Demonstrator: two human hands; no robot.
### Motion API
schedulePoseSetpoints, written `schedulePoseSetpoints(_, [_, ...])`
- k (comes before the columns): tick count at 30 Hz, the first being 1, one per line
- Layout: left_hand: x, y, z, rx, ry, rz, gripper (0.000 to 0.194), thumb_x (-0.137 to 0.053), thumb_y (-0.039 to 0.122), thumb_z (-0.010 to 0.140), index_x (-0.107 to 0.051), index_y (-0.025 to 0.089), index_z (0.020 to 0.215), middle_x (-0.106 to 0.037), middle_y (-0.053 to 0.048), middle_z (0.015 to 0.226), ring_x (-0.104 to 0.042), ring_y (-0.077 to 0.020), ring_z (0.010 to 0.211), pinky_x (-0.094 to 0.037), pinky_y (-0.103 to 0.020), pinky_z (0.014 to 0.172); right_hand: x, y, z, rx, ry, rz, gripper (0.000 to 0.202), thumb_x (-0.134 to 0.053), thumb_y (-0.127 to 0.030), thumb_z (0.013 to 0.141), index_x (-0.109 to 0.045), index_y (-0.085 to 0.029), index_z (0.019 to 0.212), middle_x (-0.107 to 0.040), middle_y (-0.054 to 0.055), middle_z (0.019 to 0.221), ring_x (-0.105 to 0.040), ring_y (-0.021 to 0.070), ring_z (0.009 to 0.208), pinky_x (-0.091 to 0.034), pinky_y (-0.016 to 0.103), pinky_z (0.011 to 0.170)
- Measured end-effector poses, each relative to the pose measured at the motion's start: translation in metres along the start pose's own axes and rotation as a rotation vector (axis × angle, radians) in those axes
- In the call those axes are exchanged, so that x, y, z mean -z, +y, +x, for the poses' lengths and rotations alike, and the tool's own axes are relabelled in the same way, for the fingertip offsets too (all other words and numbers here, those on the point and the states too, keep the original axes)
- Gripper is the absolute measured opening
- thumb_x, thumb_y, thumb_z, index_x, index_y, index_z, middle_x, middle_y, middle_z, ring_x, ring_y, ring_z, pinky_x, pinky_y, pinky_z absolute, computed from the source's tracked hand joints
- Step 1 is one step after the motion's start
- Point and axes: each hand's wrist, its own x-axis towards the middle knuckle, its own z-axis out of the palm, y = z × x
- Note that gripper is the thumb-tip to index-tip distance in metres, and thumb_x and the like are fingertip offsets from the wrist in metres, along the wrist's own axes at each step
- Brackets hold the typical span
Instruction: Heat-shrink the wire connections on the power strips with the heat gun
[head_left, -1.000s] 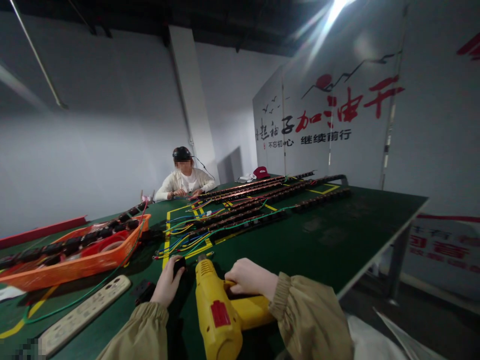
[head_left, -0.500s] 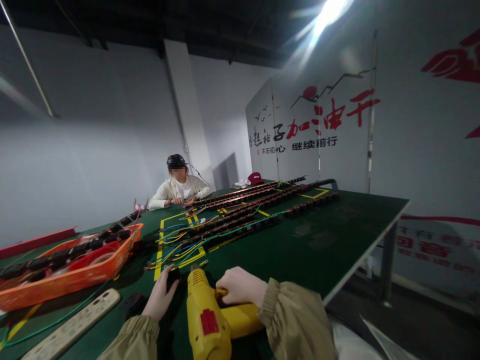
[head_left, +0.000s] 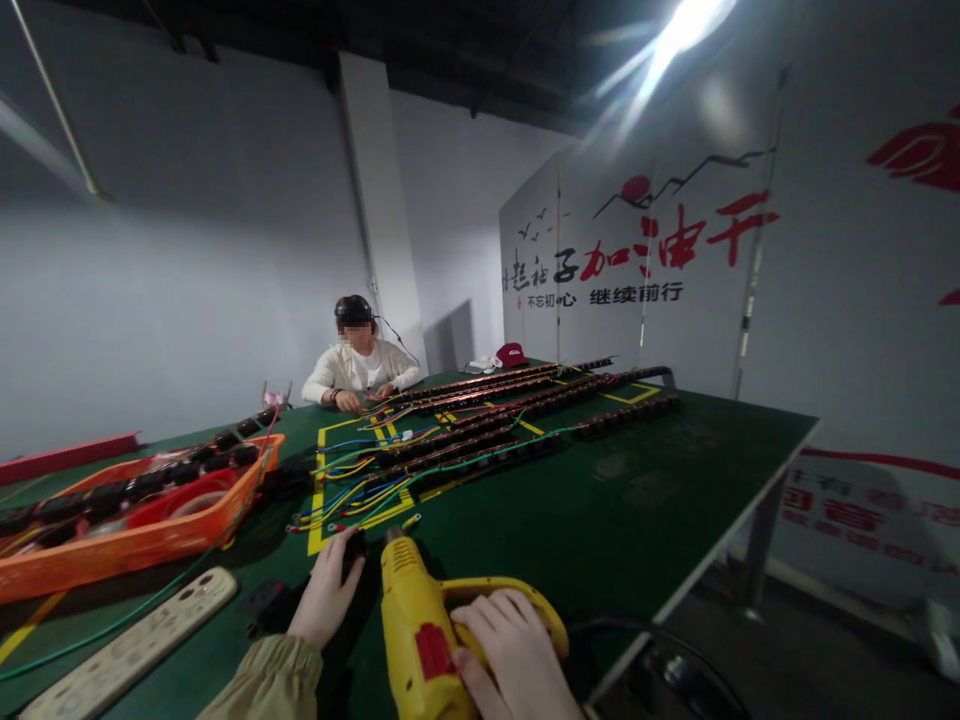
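Note:
My right hand [head_left: 514, 640] lies over the body and handle of a yellow heat gun [head_left: 416, 630], its fingers bent against the side near a red patch. The gun's metal nozzle points away from me, toward the wire ends. Left of the nozzle, my left hand [head_left: 330, 590] is curled around a small black piece [head_left: 355, 556], mostly hidden by the fingers. Just beyond that hand lie blue, yellow and green wires with ring terminals [head_left: 337, 510]. They run into long dark harnesses [head_left: 465, 450] on the green table [head_left: 675, 480].
An orange basket [head_left: 127, 555] with black rolls stands at the left. Nearer are a white power strip [head_left: 142, 640] and a black block [head_left: 266, 605]. Across the table a person [head_left: 360, 370] handles wires. A red cap [head_left: 512, 354] lies at the far edge.
My right hand has moved from the gun's handle, near the trigger, back toward me onto its rear body. The gun's loop handle now shows. The other person's hands have shifted apart.

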Motion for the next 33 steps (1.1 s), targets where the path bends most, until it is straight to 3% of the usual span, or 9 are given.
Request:
schedulePoseSetpoints(2, [-0.001, 0.003, 0.001, 0.004, -0.011, -0.005, 0.041, -0.044, 0.037, 0.084, -0.048, 0.017, 0.119, -0.057, -0.013, 0.117, -0.053, -0.0255, 0.114, -0.041, -0.046, 0.101, -0.013, 0.002, -0.008, 0.021, 0.026, 0.052, 0.044, -0.032, -0.055, 0.089, -0.051, -0.028, 0.118, -0.060, 0.003, 0.109, -0.051, 0.0224, 0.102, -0.021, 0.042, 0.102])
schedulePoseSetpoints(5, [-0.003, 0.007, 0.003, 0.012, -0.020, -0.015, 0.039, -0.044, 0.036, 0.084, -0.048, 0.018, 0.119, -0.057, -0.012, 0.118, -0.052, -0.0247, 0.114, -0.040, -0.045, 0.102, -0.026, 0.003, -0.011, -0.008, 0.012, 0.044, 0.077, -0.047, -0.073, 0.072, -0.038, -0.030, 0.135, -0.057, 0.004, 0.119, -0.049, 0.0271, 0.108, -0.016, 0.045, 0.106])
schedulePoseSetpoints(9, [-0.004, 0.010, 0.006, 0.008, -0.004, -0.040, 0.037, -0.044, 0.033, 0.084, -0.050, 0.019, 0.118, -0.057, -0.011, 0.117, -0.053, -0.0234, 0.114, -0.040, -0.043, 0.102, -0.029, -0.007, -0.006, -0.132, 0.005, -0.055, 0.102, -0.062, -0.078, 0.050, -0.039, -0.028, 0.136, -0.054, 0.008, 0.122, -0.046, 0.0320, 0.111, -0.016, 0.047, 0.106])
schedulePoseSetpoints(14, [-0.002, 0.011, 0.007, 0.020, -0.002, -0.069, 0.035, -0.045, 0.030, 0.083, -0.052, 0.018, 0.115, -0.058, -0.011, 0.116, -0.054, -0.0230, 0.112, -0.041, -0.041, 0.100, -0.020, -0.014, -0.002, -0.101, -0.027, -0.044, 0.098, -0.064, -0.078, 0.047, -0.048, -0.024, 0.128, -0.055, 0.010, 0.118, -0.048, 0.0316, 0.107, -0.026, 0.043, 0.101])
schedulePoseSetpoints(22, [0.004, 0.015, 0.005, 0.085, -0.039, -0.105, 0.036, -0.041, 0.037, 0.084, -0.056, 0.017, 0.110, -0.061, -0.012, 0.114, -0.055, -0.0239, 0.111, -0.046, -0.043, 0.093, -0.004, 0.002, -0.004, 0.037, -0.028, 0.033, 0.098, -0.064, -0.079, 0.043, -0.053, -0.022, 0.121, -0.058, 0.007, 0.103, -0.052, 0.0277, 0.096, -0.031, 0.041, 0.094])
schedulePoseSetpoints(28, [0.008, 0.020, 0.005, 0.074, -0.064, -0.092, 0.036, -0.043, 0.037, 0.084, -0.056, 0.017, 0.111, -0.060, -0.012, 0.117, -0.055, -0.0238, 0.112, -0.046, -0.042, 0.094, 0.014, 0.019, -0.001, 0.027, 0.026, -0.007, 0.086, -0.070, -0.064, 0.050, -0.053, -0.022, 0.123, -0.059, 0.006, 0.106, -0.052, 0.0271, 0.100, -0.019, 0.044, 0.103])
schedulePoseSetpoints(33, [0.008, 0.022, 0.005, 0.050, -0.072, -0.085, 0.034, -0.044, 0.037, 0.085, -0.055, 0.019, 0.111, -0.061, -0.010, 0.115, -0.055, -0.0228, 0.110, -0.046, -0.041, 0.094, 0.014, 0.034, -0.006, -0.012, 0.168, -0.096, 0.073, -0.071, -0.046, 0.056, -0.051, -0.023, 0.123, -0.058, 0.006, 0.113, -0.050, 0.0279, 0.108, -0.017, 0.047, 0.105])
